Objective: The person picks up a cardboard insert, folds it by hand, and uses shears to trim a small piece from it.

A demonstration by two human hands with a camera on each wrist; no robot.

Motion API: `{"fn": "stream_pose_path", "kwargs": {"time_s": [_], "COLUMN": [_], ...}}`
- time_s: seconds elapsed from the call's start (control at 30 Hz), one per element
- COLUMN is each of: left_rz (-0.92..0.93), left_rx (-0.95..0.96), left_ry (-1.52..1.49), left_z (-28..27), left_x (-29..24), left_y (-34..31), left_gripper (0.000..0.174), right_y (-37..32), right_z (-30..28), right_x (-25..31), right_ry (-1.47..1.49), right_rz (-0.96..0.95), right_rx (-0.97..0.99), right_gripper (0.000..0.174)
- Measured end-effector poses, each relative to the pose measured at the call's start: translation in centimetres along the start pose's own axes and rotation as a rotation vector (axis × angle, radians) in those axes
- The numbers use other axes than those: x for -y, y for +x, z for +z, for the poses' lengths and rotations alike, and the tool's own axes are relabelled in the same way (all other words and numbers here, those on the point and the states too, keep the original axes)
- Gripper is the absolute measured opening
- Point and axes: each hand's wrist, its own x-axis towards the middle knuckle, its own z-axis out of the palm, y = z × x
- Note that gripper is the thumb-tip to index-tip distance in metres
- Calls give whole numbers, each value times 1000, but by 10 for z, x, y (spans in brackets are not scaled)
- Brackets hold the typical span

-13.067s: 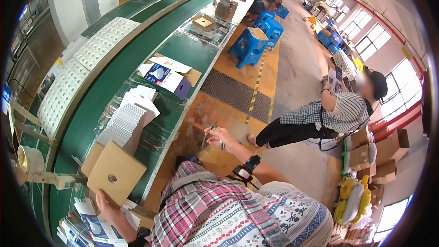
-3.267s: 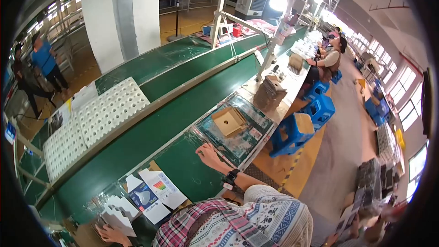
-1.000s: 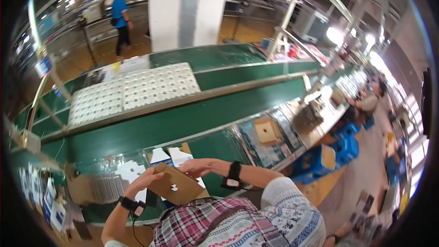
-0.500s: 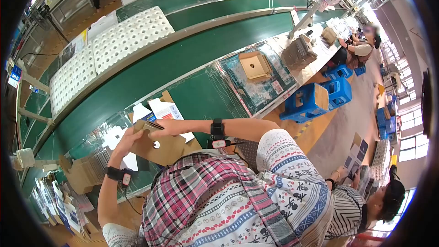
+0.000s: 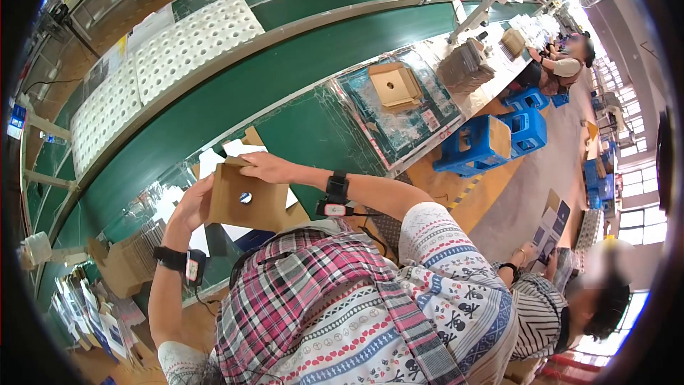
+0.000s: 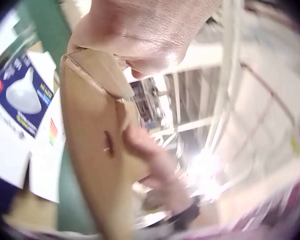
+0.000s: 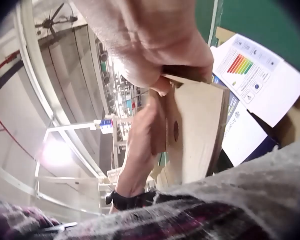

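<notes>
Both hands hold a brown cardboard insert (image 5: 253,203) with a round hole in its middle, in front of the chest. On its left side, my left hand (image 5: 191,203) grips the edge. At the top, my right hand (image 5: 269,168) pinches a folded edge flap. In the left wrist view the left hand (image 6: 135,32) is over the insert's corner, with the right hand (image 6: 157,162) beyond it. The right wrist view shows the right hand's fingers curled over the insert's folded edge (image 7: 190,82). Beneath lies an unfolded white-and-blue printed light-bulb box (image 7: 250,75), partly hidden.
A folded cardboard tray (image 5: 393,87) lies on a board further along the green bench. Stacked cardboard sheets (image 5: 132,264) stand at the left, above printed boxes (image 5: 92,314). White perforated trays (image 5: 192,43) line the conveyor's far side. Blue stools (image 5: 474,146) and another person (image 5: 545,306) are to the right.
Since 3.3 s ago both hands have come together on the cardboard insert. Over the last half second it has tilted more upright, and its top flap stands more folded. The head view has shifted slightly.
</notes>
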Motion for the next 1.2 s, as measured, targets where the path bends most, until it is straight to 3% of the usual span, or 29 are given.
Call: {"fn": "stream_pose_path", "kwargs": {"time_s": [0.13,0.17,0.2,0.27,0.3,0.4,0.43,0.53,0.57,0.63,0.73,0.87,0.97,1.07,1.1,1.2], "left_rz": [64,81,239,448,380,487,423,601,540,477,514,487,493,722,740,601], "left_rx": [20,38,-230,-621,-632,-440,-252,-309,-296,-297,-329,-399,-400,-417,-428,-334], "left_ry": [57,205,678,1223,1135,852,373,771,851,677,332,90,-2,163,208,201], "left_z": [12,1,-1,16,28,14,23,38,29,18,5,10,30,41,52,60], "left_x": [9,15,26,34,29,32,27,18,13,12,15,19,28,56,59,39], "left_y": [6,15,27,41,40,49,42,35,37,39,40,36,42,67,69,65], "left_gripper": [38,34,33,34,37,36,36,35,33,31,31,36,41,47,51,50], "right_y": [-4,-3,-3,-2,2,3,3,14,16,18,7,-21,-15,-9,-7,-8], "right_z": [-7,-6,-3,-2,-4,-23,-31,-40,-44,-53,-65,-52,-38,-32,-24,-33], "right_x": [8,8,8,14,17,18,22,19,22,32,11,-1,-19,-12,-30,-16], "right_ry": [-267,-337,-407,-452,-481,-589,-546,-523,-487,-418,-75,563,471,-308,-378,-308], "right_rz": [31,80,128,150,151,125,78,59,78,106,66,416,229,320,248,286], "right_rx": [1,6,13,-81,-125,-75,-77,-45,-16,41,-310,-188,-321,-513,-654,-711], "right_gripper": [26,26,27,26,25,22,24,28,29,33,47,49,35,28,26,31]}}
